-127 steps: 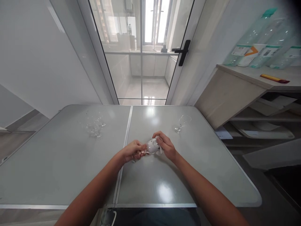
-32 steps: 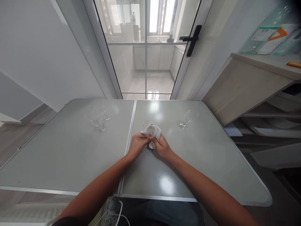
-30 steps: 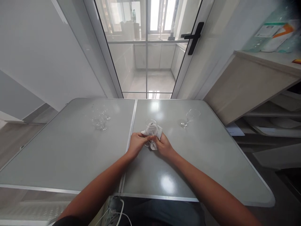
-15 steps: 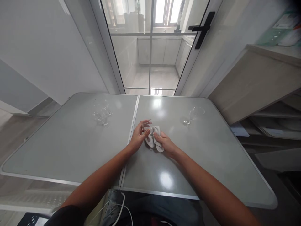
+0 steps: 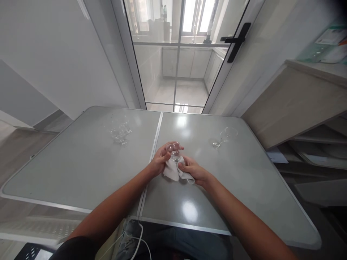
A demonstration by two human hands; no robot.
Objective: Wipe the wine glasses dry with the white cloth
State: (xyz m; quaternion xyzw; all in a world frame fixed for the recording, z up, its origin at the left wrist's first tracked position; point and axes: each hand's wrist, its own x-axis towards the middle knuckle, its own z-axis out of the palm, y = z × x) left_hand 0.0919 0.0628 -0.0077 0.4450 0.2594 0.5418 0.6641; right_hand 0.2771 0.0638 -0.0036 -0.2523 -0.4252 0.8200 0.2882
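Observation:
My left hand (image 5: 159, 161) is wrapped round the bowl of a clear stemmed glass (image 5: 174, 151), holding it upright above the middle of the grey table (image 5: 81, 173). My right hand (image 5: 193, 170) is closed on a white cloth (image 5: 173, 171) bunched round the lower part of the glass. The stem and foot are hidden by the cloth and fingers.
Another clear stemmed glass (image 5: 224, 137) stands at the table's right. A cluster of clear glasses (image 5: 120, 131) sits at the far left. A glass door with a black handle (image 5: 236, 36) is behind the table, wooden shelves (image 5: 311, 119) to the right, white cables (image 5: 135, 242) under the near edge.
The glass was lying sideways between my hands, then turned upright. My left hand has shifted from the stem to the bowl. The cloth has slid down below the bowl.

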